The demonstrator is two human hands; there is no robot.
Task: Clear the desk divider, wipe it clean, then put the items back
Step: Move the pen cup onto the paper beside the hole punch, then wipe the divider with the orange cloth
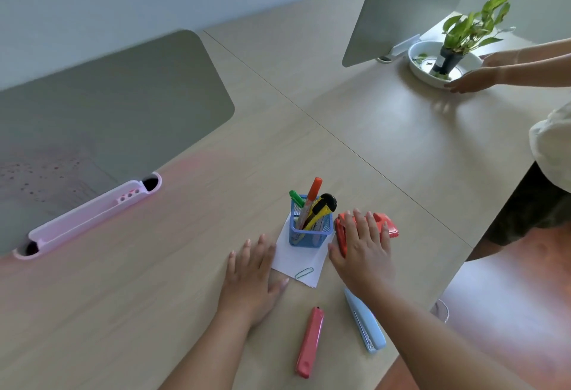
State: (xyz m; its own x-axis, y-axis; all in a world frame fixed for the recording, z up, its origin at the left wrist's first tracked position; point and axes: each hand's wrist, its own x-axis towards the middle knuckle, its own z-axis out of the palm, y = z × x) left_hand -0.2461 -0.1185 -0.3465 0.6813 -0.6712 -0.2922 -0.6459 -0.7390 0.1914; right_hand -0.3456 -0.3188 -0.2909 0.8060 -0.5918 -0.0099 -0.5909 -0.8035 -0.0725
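Divider (117,105) upright, lengthwise along desk (154,281)

I count my two hands on the desk: one left hand (251,278) and one right hand (364,253). Two more hands (472,79) belong to another person. There are two dividers (102,117), one near and one far (411,9). One pink tray (86,213). One blue mesh cup (310,230) holding one green marker (296,198), one orange marker (315,187) and one yellow knife (323,207). One paper sheet (301,258) with one paperclip (304,273). One red punch (387,226), one pink cutter (310,341), one blue stapler (366,324). One plant (472,25) in one white bowl (417,63).
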